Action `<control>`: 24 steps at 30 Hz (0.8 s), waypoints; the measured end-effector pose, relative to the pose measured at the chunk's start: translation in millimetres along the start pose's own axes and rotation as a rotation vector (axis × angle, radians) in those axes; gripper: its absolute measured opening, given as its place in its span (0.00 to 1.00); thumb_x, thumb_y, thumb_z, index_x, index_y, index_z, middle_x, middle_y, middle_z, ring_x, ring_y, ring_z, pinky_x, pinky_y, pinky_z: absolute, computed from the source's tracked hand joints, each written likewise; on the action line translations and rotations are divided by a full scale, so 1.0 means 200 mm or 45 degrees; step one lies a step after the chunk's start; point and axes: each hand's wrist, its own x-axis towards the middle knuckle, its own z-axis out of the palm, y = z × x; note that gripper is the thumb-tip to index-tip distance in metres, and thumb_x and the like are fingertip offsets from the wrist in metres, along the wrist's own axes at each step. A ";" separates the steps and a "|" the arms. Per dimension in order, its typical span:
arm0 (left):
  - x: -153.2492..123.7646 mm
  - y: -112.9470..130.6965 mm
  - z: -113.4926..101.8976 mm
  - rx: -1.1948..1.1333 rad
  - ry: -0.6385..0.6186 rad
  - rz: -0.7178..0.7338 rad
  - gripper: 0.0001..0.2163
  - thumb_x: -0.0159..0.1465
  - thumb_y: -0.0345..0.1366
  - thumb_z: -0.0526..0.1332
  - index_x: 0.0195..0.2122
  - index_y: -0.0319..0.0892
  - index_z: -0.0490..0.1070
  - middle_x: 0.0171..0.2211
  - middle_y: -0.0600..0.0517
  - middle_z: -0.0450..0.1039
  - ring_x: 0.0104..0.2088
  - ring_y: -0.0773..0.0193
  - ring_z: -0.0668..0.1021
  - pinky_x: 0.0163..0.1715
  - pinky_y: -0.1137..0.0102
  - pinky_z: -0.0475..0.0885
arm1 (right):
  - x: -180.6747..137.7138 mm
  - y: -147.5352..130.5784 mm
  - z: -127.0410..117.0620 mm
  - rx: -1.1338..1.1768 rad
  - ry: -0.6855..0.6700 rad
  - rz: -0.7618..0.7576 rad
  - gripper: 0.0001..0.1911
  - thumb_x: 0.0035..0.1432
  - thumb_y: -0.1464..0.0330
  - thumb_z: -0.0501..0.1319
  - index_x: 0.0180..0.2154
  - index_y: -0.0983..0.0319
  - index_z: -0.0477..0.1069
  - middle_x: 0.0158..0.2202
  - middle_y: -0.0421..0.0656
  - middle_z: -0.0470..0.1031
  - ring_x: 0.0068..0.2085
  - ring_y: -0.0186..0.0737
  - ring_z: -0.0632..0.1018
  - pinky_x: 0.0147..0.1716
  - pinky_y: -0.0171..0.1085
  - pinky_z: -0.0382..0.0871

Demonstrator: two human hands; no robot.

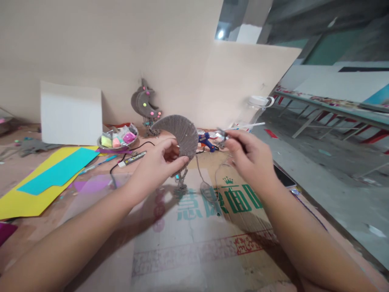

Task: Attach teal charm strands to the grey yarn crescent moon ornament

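A grey, yarn-wrapped crescent moon point(185, 132) stands upright on a short base, and my left hand point(165, 158) is closed on its lower edge with thumb and fingers. My right hand point(251, 156) is held up to the right of the moon, apart from it. Its fingers pinch a small dark and silvery thing point(223, 133), too blurred to name. A loose grey yarn point(205, 182) runs down from the moon and loops over the printed cardboard point(194, 253).
Behind stands another grey moon point(142, 101) dotted with coloured balls. A dish point(133, 142) holds bagged clay. Nearby are a blue glue gun point(207, 142), a box cutter point(133, 159), yellow paper point(30, 202), a clear bottle point(253, 109) and a phone point(285, 176) at the right edge.
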 end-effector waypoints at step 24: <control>0.04 -0.04 -0.05 -0.191 0.022 -0.015 0.13 0.57 0.42 0.64 0.36 0.40 0.66 0.34 0.50 0.73 0.34 0.64 0.75 0.33 0.70 0.68 | -0.01 0.30 0.04 -0.114 -0.466 0.181 0.22 0.59 0.58 0.58 0.52 0.64 0.70 0.53 0.54 0.72 0.54 0.51 0.72 0.54 0.55 0.63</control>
